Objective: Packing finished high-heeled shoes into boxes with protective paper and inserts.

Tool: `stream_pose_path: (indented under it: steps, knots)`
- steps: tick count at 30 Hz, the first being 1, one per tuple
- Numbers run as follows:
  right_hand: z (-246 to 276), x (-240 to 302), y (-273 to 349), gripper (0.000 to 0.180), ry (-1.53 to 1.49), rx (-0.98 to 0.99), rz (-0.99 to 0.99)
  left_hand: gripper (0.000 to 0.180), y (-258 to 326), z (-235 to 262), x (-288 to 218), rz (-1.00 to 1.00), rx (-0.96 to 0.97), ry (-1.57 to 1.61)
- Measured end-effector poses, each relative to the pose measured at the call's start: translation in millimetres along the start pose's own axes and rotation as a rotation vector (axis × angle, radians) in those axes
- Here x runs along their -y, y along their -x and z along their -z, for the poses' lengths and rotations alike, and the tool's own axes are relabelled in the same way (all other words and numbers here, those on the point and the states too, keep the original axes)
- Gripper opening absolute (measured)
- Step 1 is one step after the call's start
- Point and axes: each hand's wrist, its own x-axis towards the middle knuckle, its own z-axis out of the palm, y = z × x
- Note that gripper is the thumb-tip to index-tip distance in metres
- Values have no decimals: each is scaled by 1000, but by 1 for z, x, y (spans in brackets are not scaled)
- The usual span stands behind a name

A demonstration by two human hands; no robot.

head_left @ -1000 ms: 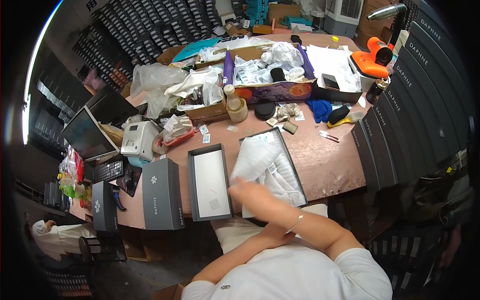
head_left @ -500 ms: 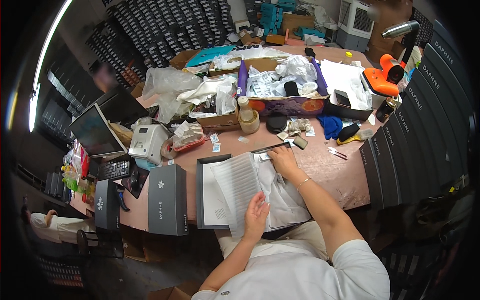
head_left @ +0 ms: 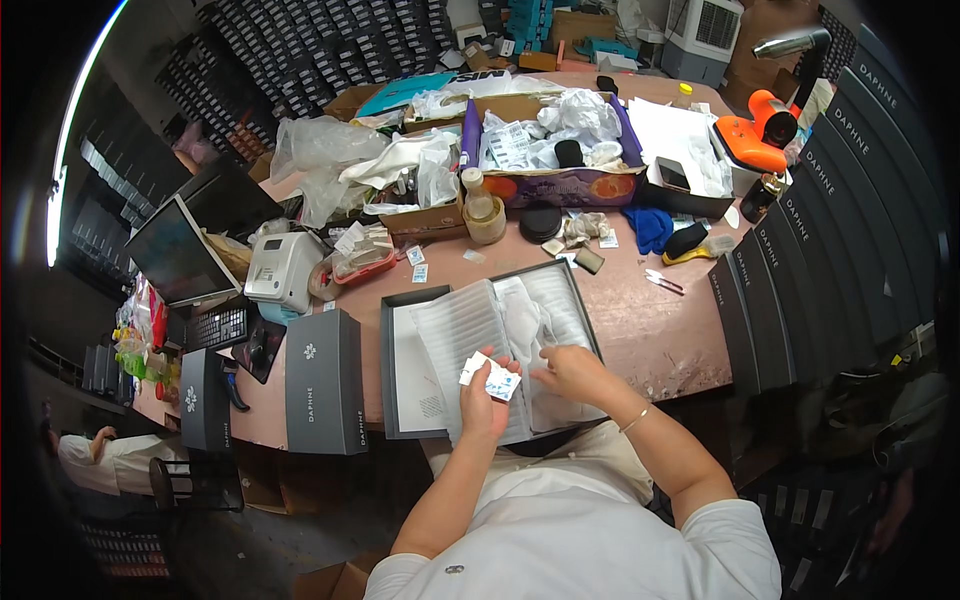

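Observation:
A dark grey shoe box (head_left: 588, 322) lies opened in front of me, its lid (head_left: 390, 350) on the left. White foam sheet (head_left: 455, 325) drapes over the lid and box. Inside the box lies a white-wrapped item (head_left: 520, 315) in clear film; its shape is mostly covered. Above the foam sheet, my left hand (head_left: 485, 408) holds a few small white sachets (head_left: 490, 376) with blue print, palm up. My right hand (head_left: 577, 378) is over the box beside the wrapped item, fingers curled together; what is between them cannot be made out.
Closed grey shoe boxes (head_left: 325, 385) stand at left, near a label printer (head_left: 283, 268) and monitor (head_left: 170, 255). A tall stack of grey boxes (head_left: 810, 250) rises at right. Behind are a purple carton (head_left: 560, 188) of crumpled paper, a bottle (head_left: 484, 215) and small scissors (head_left: 664, 283).
My right hand has come back from the box's far edge toward me. My left hand, open and bare before, now holds white sachets. The view has shifted slightly.

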Motion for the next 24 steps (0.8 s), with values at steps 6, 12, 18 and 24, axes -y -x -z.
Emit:
stream_pose_path:
  steps: [6, 12, 18, 24]
  knots:
    - [-62, -27, -21, 34, 223, 73, -186, 33, 14, -5, -9, 63, -2, 72]
    - [39, -15, 0, 32, -1217, 261, -265, 35, 18, -13, -19, -20, -32, 47]
    - [134, -68, 31, 32, -425, 80, -399, 33, -5, -42, -6, -323, 231, -991]
    - [79, -50, 26, 36, 186, -360, -37, 17, -71, -23, 49, -640, 510, -2203]
